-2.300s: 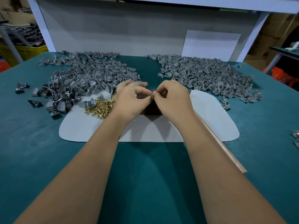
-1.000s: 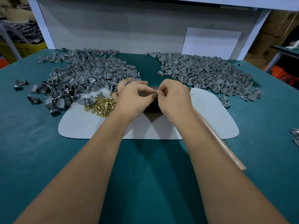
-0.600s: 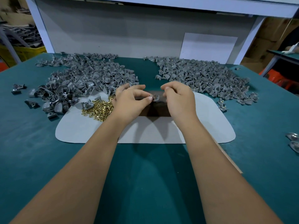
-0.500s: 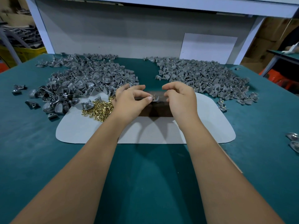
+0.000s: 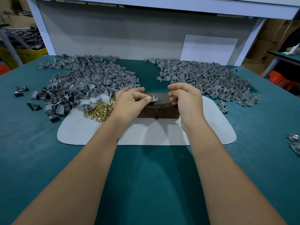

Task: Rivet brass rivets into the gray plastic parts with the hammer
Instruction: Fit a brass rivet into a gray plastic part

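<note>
While the left hand [image 5: 129,103] pinches a small gray plastic part [image 5: 154,99] between thumb and forefinger, a short brass rivet [image 5: 153,96] stands up out of it, just above a dark brown rectangular block [image 5: 159,109] in the middle of the scene. That right hand [image 5: 186,96] hovers just right of the part, apart from it, its fingers loosely curled and holding nothing.

To do this step well, I judge the part should be laid flat on the block with the rivet upright and fully seated in its hole, fingers kept to the edge, clear of where the hammer would strike. No hammer is visible, so the free hand would have to fetch it.

Nothing on the work surface sits in a container: a loose heap of brass rivets [image 5: 99,111] lies left of the block on a pale gray mat with rounded corners [image 5: 81,133], a large pile of gray plastic parts [image 5: 84,85] spreads far left, and a second gray pile [image 5: 204,77] spreads far right, all on the teal surface [image 5: 32,151].
</note>
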